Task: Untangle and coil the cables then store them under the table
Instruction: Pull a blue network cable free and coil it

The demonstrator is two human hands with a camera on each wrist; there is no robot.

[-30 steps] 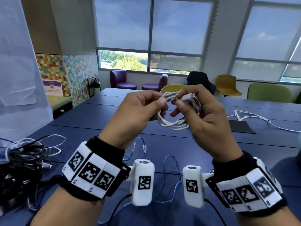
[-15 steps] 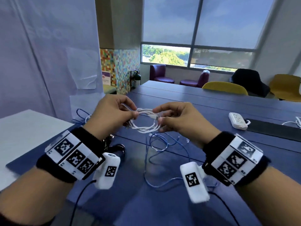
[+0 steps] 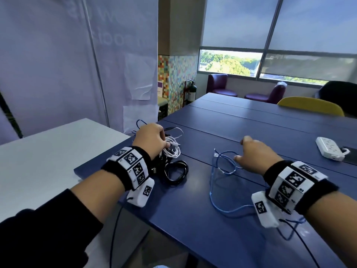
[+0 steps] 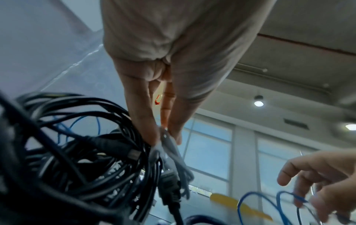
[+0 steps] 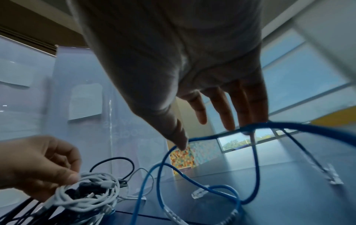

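Observation:
My left hand (image 3: 166, 147) pinches the coiled white cable (image 3: 172, 149) between thumb and fingertips, low over a tangle of black cables (image 3: 174, 172) at the blue table's (image 3: 193, 219) near left corner. The left wrist view shows the left hand (image 4: 165, 137) with the white cable (image 4: 173, 152) next to the black cables (image 4: 77, 152). My right hand (image 3: 239, 149) hovers open with straight fingers over a loose blue cable (image 3: 224, 165). In the right wrist view the right hand (image 5: 206, 135) spreads just above the blue cable (image 5: 212, 136); whether it touches is unclear.
A white power strip (image 3: 330, 148) lies at the table's right beside a dark mat (image 3: 350, 154). A white table (image 3: 48, 157) adjoins on the left. Yellow and purple chairs stand beyond the far edge.
Both hands held the white coil in the air; now the right hand has let go and moved right over the blue cable, while the left has lowered the coil to the black pile.

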